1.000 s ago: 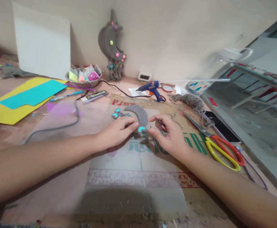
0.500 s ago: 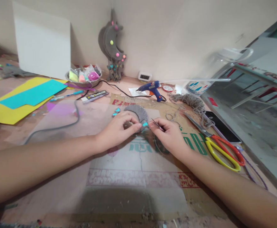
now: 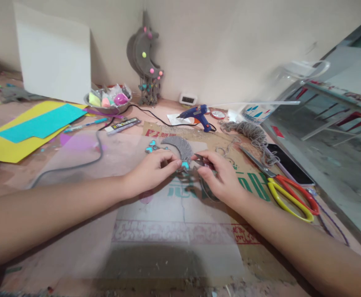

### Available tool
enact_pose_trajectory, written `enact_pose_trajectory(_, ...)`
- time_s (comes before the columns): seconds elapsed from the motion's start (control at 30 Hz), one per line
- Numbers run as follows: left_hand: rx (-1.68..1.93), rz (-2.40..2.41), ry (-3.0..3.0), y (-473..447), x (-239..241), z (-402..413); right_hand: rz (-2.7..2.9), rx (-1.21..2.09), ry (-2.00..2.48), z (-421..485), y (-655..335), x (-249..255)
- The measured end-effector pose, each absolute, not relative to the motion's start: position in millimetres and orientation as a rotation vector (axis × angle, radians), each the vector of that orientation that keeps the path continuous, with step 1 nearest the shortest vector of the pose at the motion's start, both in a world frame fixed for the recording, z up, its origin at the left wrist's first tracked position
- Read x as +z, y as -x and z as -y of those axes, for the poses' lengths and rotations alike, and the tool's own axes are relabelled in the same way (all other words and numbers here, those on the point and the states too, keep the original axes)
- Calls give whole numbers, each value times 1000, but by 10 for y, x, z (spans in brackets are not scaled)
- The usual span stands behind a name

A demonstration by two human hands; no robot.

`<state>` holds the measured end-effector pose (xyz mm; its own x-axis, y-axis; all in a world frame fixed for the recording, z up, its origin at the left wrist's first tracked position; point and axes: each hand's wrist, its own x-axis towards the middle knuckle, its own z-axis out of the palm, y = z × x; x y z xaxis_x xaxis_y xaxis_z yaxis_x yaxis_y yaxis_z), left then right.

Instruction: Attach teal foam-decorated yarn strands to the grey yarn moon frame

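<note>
My left hand (image 3: 155, 167) pinches the edge of a small turquoise heart (image 3: 185, 165), just below a grey yarn-wrapped crescent moon (image 3: 182, 146). Beside it, my right hand (image 3: 219, 173) is closed around small thread snips (image 3: 199, 160), whose dark blades stand apart near the heart. Most of the snips is hidden in the palm. Several more turquoise hearts (image 3: 151, 146) on grey pieces lie past my left fingers. Under both hands spreads a translucent sheet (image 3: 155, 260) over printed cardboard.
A blue glue gun (image 3: 195, 115) lies behind the moon. To the right are grey yarn (image 3: 248, 134), a phone (image 3: 290, 165) and large scissors (image 3: 287, 192). Yellow and turquoise sheets (image 3: 41, 123), a bowl of coloured clay packs (image 3: 107, 108) and a grey cord (image 3: 100, 148) lie left.
The snips' blades have parted, and my right thumb has moved away from the index finger. The turquoise heart has shifted slightly left and down with my left fingertips.
</note>
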<state>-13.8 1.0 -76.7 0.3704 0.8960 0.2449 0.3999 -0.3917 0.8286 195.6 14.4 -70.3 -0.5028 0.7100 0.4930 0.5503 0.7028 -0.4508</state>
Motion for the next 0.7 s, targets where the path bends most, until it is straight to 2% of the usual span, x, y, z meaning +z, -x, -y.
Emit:
enact_pose_trajectory(0.33,964,-1096,-1888,150,-781,-15,2494,-529,787,-204,-2039,-636)
enact_pose_trajectory(0.7,972,-1099,-1923,146,-795,-18,2549,-753,753,-174,-2028,-647)
